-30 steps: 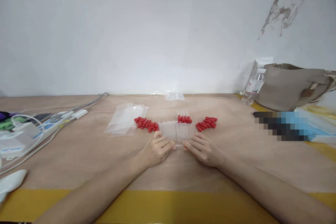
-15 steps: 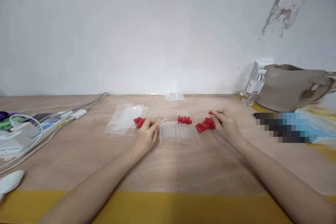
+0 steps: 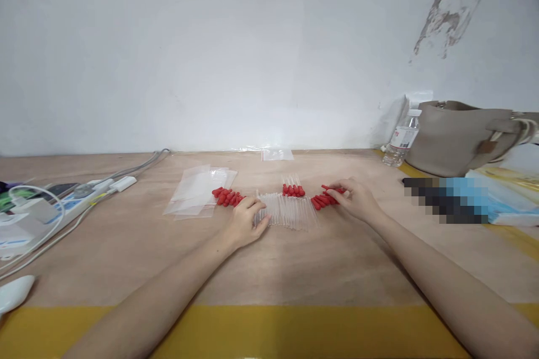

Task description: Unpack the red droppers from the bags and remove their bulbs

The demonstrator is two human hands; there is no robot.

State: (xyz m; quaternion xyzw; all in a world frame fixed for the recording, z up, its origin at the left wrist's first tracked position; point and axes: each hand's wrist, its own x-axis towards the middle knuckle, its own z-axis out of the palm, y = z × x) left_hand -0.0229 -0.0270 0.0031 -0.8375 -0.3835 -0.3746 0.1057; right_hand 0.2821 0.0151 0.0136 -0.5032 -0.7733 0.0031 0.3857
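Note:
A row of slim clear tubes (image 3: 286,212) lies side by side in the middle of the wooden table. My left hand (image 3: 242,224) rests at the row's left end, its thumb apart from its fingers and nothing visibly held. Just left of it lie red rubber bulbs (image 3: 225,196), partly beside the clear plastic bags. Behind the row, several clear tubes (image 3: 290,178) have red bulbs (image 3: 293,190) at their near ends. My right hand (image 3: 356,199) is closed on a red bulb (image 3: 325,187) at its fingertips, over a pile of red bulbs (image 3: 320,202).
Flat clear bags (image 3: 189,193) lie left of centre, and a small bag (image 3: 277,155) lies by the wall. A power strip (image 3: 69,202) with cables is at the left. A water bottle (image 3: 402,140), a grey-beige handbag (image 3: 457,140) and a blue item (image 3: 505,199) stand or lie at the right.
The clear tube between my left fingers is no longer seen there, and the thumb has spread apart. My right hand has shifted slightly left and lower over the bulbs. The view has moved slightly.

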